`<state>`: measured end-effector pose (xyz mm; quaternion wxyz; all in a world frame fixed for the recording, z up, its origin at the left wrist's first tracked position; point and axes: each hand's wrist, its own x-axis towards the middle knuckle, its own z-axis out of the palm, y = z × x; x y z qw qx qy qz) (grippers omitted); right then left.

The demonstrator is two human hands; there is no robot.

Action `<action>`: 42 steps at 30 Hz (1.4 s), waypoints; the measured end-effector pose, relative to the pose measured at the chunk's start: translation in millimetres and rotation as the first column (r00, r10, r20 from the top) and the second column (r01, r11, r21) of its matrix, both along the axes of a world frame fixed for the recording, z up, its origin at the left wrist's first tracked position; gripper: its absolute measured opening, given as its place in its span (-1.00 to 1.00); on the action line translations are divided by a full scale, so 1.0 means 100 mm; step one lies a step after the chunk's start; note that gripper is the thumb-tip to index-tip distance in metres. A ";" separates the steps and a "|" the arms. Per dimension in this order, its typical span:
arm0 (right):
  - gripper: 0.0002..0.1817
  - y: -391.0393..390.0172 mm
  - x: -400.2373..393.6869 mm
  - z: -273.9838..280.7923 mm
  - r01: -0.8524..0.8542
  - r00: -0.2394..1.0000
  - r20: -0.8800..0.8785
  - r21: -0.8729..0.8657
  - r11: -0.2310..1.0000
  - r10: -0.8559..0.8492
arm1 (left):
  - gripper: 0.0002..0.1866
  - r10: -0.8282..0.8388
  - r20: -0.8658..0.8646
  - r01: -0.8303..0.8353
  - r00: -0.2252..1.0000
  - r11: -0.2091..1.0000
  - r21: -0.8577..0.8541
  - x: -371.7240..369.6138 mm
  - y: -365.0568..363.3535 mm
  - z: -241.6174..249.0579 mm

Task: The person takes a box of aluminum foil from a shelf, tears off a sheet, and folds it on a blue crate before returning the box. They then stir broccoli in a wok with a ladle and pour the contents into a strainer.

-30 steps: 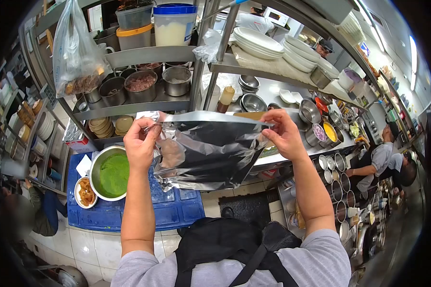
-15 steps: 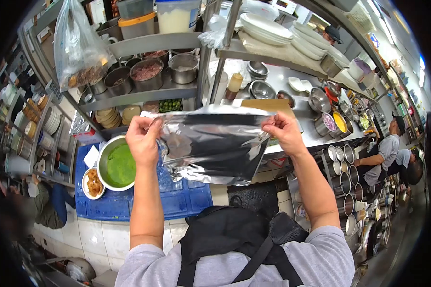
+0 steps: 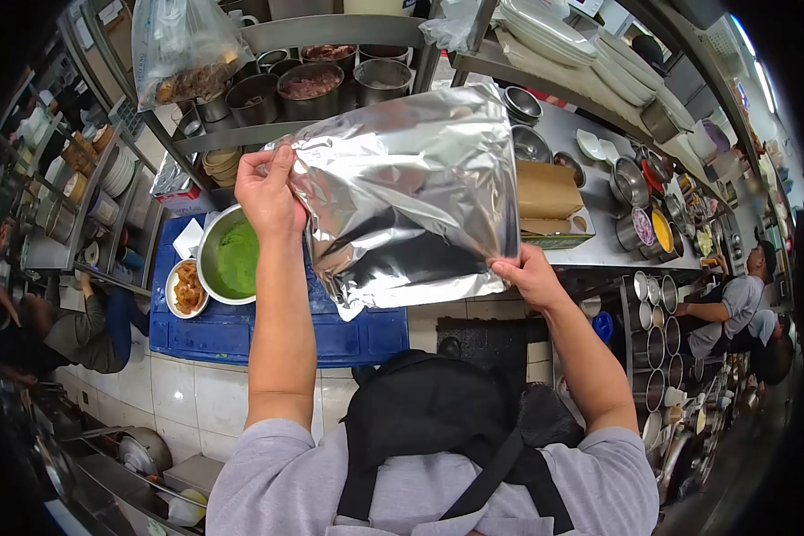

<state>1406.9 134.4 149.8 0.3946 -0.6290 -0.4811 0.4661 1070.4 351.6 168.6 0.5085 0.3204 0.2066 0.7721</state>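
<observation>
A wide, crinkled sheet of aluminium foil is stretched between my two hands, in the air in front of me. My left hand pinches its left edge between thumb and fingers. At its lower right corner, my right hand grips the foil the same way. Below and to the left of the sheet, a metal bowl of green liquid stands on a blue surface. Beside that bowl is a small white bowl of brown food.
An opened cardboard box lies on the steel counter, among metal bowls. Shelves ahead hold pots of meat and a hanging plastic bag. People work at far right and far left.
The foil has been raised and tilted, so more of its face shows. My right hand has moved down to its lower corner. The view has shifted slightly.
</observation>
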 end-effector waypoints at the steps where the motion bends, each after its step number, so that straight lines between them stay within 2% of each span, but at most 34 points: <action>1: -0.74 -0.01 -0.01 -0.01 0.046 0.999 0.005 0.030 0.998 -0.046 | -0.82 -0.005 -0.004 0.005 1.000 1.000 -0.004 -0.03 0.00 -0.05; 2: -0.81 -0.02 -0.02 0.00 0.064 0.998 0.005 0.128 0.990 -0.066 | -0.81 -0.026 -0.004 0.025 1.000 0.997 -0.067 -0.06 -0.01 -0.12; 4: -0.86 0.00 -0.02 0.08 0.135 0.990 -0.062 0.126 0.983 -0.128 | -0.78 -0.029 0.005 0.029 1.000 0.985 -0.171 -0.10 0.06 -0.32; 7: -0.84 0.03 0.07 0.13 0.202 0.979 -0.068 0.136 0.970 -0.194 | -0.75 -0.042 -0.083 0.020 0.996 0.967 -0.253 -0.28 0.29 -1.03; 9: -0.82 0.08 0.12 0.20 0.128 0.977 0.145 0.197 0.972 -0.159 | -0.68 -0.178 -0.133 0.122 0.975 0.929 -0.350 -0.38 0.22 -1.36; 10: -0.84 0.11 0.16 0.22 0.075 0.919 0.362 0.226 0.971 -0.155 | -0.63 -0.121 -0.324 -0.036 0.938 0.898 -0.439 -0.38 0.13 -1.38; 11: -0.84 0.11 0.11 0.35 0.091 0.917 0.358 0.234 0.968 -0.173 | -0.59 -0.081 -0.510 -0.209 0.856 0.849 -0.486 -0.40 0.05 -1.41; 12: -0.85 0.12 0.04 0.50 -0.024 0.839 0.530 0.260 0.965 -0.122 | -0.43 0.005 -0.698 -0.327 0.716 0.886 -0.329 -0.45 0.08 -1.56; 13: -0.85 0.14 -0.04 0.65 -0.144 0.726 0.684 0.260 0.955 -0.076 | -0.43 0.005 -0.700 -0.322 0.714 0.891 -0.322 -0.39 0.07 -1.42; 14: -0.86 0.16 -0.10 0.74 -0.200 0.678 0.734 0.229 0.953 -0.034 | -0.39 0.045 -0.764 -0.232 0.644 0.963 -0.139 -0.28 -0.03 -1.15; 15: -0.86 0.17 -0.17 0.81 -0.201 0.683 0.730 0.227 0.953 -0.030 | -0.35 0.101 -0.814 -0.123 0.572 0.992 0.036 -0.18 -0.17 -0.86; 17: -0.86 0.23 -0.27 0.94 -0.336 0.484 0.875 0.189 0.923 -0.003 | -0.32 0.320 -0.885 0.142 0.338 0.912 0.384 0.14 -0.46 -0.17; 18: -0.87 0.27 -0.28 0.94 -0.394 0.450 0.893 0.178 0.902 0.021 | -0.33 0.360 -0.900 0.257 0.244 0.871 0.418 0.32 -0.64 0.14; 19: -0.87 0.29 -0.31 0.97 -0.406 0.447 0.894 0.176 0.897 0.027 | -0.33 0.405 -0.902 0.372 0.151 0.822 0.432 0.50 -0.79 0.32; 21: -0.88 0.29 -0.40 1.07 -0.460 0.407 0.912 0.161 0.873 0.046 | -0.43 0.385 -0.923 0.484 0.026 0.802 0.348 0.82 -0.95 0.34; 23: -0.88 0.27 -0.43 1.08 -0.470 0.419 0.907 0.180 0.864 0.039 | -0.61 0.218 -0.973 0.598 -0.080 0.791 0.128 1.09 -0.96 0.22; 24: -0.88 0.25 -0.42 1.09 -0.456 0.441 0.897 0.196 0.868 0.029 | -0.76 0.147 -0.973 0.583 -0.180 0.812 0.014 1.17 -0.93 0.17; 25: -0.87 0.24 -0.39 1.11 -0.437 0.464 0.886 0.215 0.873 0.014 | -0.76 0.150 -0.973 0.586 -0.177 0.810 0.018 1.18 -0.93 0.11; 27: -0.87 0.21 -0.28 1.06 -0.404 0.483 0.875 0.223 0.887 0.000 | -0.82 0.206 -0.977 0.561 -0.053 0.816 0.142 1.13 -0.91 -0.04; 29: -0.86 0.17 -0.15 1.00 -0.361 0.508 0.861 0.218 0.907 -0.004 | -0.79 0.234 -0.971 0.579 -0.048 0.798 0.164 0.97 -0.81 -0.11; 31: -0.85 0.15 0.00 0.97 -0.339 0.568 0.823 0.264 0.903 -0.027 | -0.78 0.139 -0.980 0.561 -0.141 0.827 0.036 0.79 -0.72 -0.08; 33: -0.85 0.14 0.12 0.92 -0.314 0.587 0.808 0.286 0.905 -0.052 | -0.78 0.117 -0.963 0.526 -0.244 0.850 -0.030 0.60 -0.64 -0.07; 35: -0.84 0.13 0.20 0.92 -0.288 0.593 0.803 0.280 0.916 -0.059 | -0.77 0.007 -0.976 0.479 -0.219 0.872 -0.102 0.40 -0.58 -0.11; 37: -0.85 0.13 0.27 0.90 -0.268 0.597 0.801 0.261 0.927 -0.053 | -0.78 0.020 -0.978 0.484 -0.206 0.871 -0.084 0.24 -0.55 -0.15; 38: -0.85 0.13 0.29 0.89 -0.282 0.604 0.796 0.262 0.923 -0.042 | -0.77 -0.116 -0.944 0.423 -0.309 0.872 -0.246 0.19 -0.57 -0.04; 39: -0.84 0.13 0.29 0.88 -0.295 0.610 0.792 0.265 0.918 -0.032 | -0.77 -0.113 -0.943 0.431 -0.314 0.868 -0.248 0.15 -0.57 -0.02; 41: -0.85 0.15 0.26 0.83 -0.294 0.628 0.778 0.242 0.925 -0.004 | -0.65 0.127 -0.957 0.556 -0.260 0.830 -0.041 0.12 -0.63 0.08; 42: -0.84 0.19 0.22 0.81 -0.375 0.600 0.798 0.216 0.901 0.058 | -0.50 0.283 -0.929 0.548 -0.237 0.829 0.113 0.16 -0.72 0.09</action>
